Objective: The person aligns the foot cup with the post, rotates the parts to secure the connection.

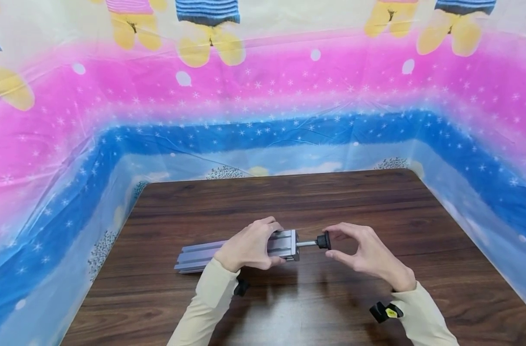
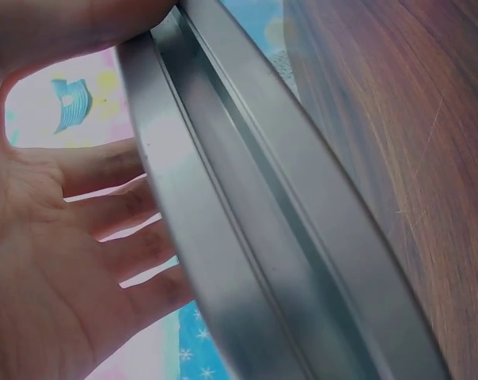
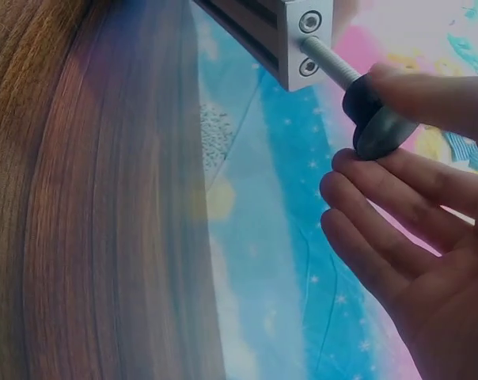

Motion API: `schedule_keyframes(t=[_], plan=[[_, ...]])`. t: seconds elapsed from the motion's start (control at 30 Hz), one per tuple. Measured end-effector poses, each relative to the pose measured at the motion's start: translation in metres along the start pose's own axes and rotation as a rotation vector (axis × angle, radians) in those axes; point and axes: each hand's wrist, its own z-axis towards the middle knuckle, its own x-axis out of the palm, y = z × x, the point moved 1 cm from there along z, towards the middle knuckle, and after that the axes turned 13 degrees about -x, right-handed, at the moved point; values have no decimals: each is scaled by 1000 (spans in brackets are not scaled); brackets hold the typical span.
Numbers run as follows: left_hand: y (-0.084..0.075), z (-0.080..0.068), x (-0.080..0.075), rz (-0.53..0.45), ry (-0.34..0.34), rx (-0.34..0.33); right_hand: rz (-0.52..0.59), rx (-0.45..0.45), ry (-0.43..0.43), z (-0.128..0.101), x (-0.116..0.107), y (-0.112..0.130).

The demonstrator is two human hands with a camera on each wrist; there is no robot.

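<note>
A silver slotted aluminium extrusion (image 1: 198, 254) lies lengthwise just over the table, its end plate (image 1: 294, 245) toward the right. My left hand (image 1: 247, 245) grips it near that end, thumb on the near side and fingers over the far side. In the left wrist view the extrusion's groove (image 2: 247, 182) runs past the palm. A threaded rod (image 3: 332, 63) sticks out of the plate between two socket-head screws. On the rod's outer end sits a black levelling foot (image 1: 322, 241). My right hand (image 1: 371, 252) pinches the foot's rim between thumb and fingertips; its other fingers stay extended.
The dark wood table (image 1: 289, 197) has its far edge in front of a printed pink and blue cloth (image 1: 263, 101), which also hangs along both sides. Black straps with small devices (image 1: 385, 312) sit at the wrists, by cream sleeves (image 1: 423, 312).
</note>
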Motion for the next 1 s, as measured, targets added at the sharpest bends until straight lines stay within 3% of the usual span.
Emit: schedule_keyframes(t=[0.8, 1.0], plan=[[1, -4, 0, -16, 8, -4, 67, 207, 62, 2, 9, -1], [1, -5, -1, -18, 17, -8, 48, 196, 74, 1, 4, 1]])
